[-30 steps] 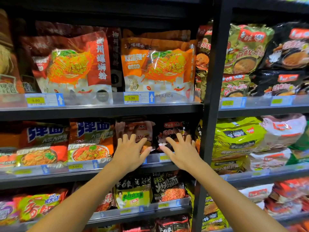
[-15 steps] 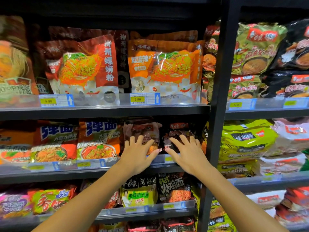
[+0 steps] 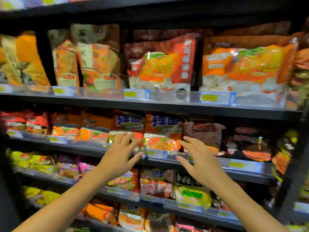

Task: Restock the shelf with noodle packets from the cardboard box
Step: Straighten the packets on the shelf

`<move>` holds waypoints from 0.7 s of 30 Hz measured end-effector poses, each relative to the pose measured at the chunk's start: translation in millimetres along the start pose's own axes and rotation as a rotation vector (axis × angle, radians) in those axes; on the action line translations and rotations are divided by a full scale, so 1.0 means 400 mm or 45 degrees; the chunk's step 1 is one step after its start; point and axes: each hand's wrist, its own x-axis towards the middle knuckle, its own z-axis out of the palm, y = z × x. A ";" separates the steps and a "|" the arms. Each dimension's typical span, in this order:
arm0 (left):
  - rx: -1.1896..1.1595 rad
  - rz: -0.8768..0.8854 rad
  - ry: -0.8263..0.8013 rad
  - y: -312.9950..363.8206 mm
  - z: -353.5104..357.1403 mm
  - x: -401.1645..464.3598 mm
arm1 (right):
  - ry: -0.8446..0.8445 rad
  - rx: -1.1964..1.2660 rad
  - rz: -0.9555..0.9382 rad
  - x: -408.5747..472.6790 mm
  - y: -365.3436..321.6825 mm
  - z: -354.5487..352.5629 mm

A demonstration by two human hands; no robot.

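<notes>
Both my hands are raised in front of the middle shelf (image 3: 167, 162) with fingers spread and nothing in them. My left hand (image 3: 121, 153) hovers before an orange noodle packet (image 3: 128, 129) with blue lettering. My right hand (image 3: 199, 158) is a hand's width to the right, in front of a second orange packet (image 3: 163, 131) and a pinkish packet (image 3: 203, 133). A dark packet (image 3: 250, 144) lies further right. The picture is blurred by motion. No cardboard box is in view.
Large orange and red noodle bags (image 3: 160, 64) stand on the shelf above. Lower shelves (image 3: 150, 200) hold yellow, pink, red and black packets. A black upright post (image 3: 294, 164) bounds the shelf bay on the right. Price tags (image 3: 137, 94) line the shelf edges.
The view has swung left, so the shelves shifted right in the picture. My hands have drawn back from the pinkish and dark packets and now float apart before the orange ones.
</notes>
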 end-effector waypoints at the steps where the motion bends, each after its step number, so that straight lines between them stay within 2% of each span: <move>1: 0.005 -0.006 -0.003 -0.040 -0.008 0.000 | 0.004 0.004 -0.020 0.023 -0.028 0.013; 5: 0.029 0.052 0.016 -0.173 -0.018 0.032 | 0.035 -0.054 -0.013 0.125 -0.117 0.069; 9: 0.069 0.209 0.005 -0.266 -0.007 0.098 | -0.049 -0.237 0.188 0.228 -0.189 0.088; 12: 0.094 0.313 -0.102 -0.270 -0.016 0.147 | -0.167 -0.304 0.355 0.277 -0.230 0.095; 15: 0.155 0.243 -0.259 -0.246 -0.011 0.180 | -0.239 -0.350 0.453 0.288 -0.248 0.102; 21: 0.178 0.181 -0.224 -0.242 0.006 0.175 | -0.256 -0.396 0.498 0.284 -0.258 0.105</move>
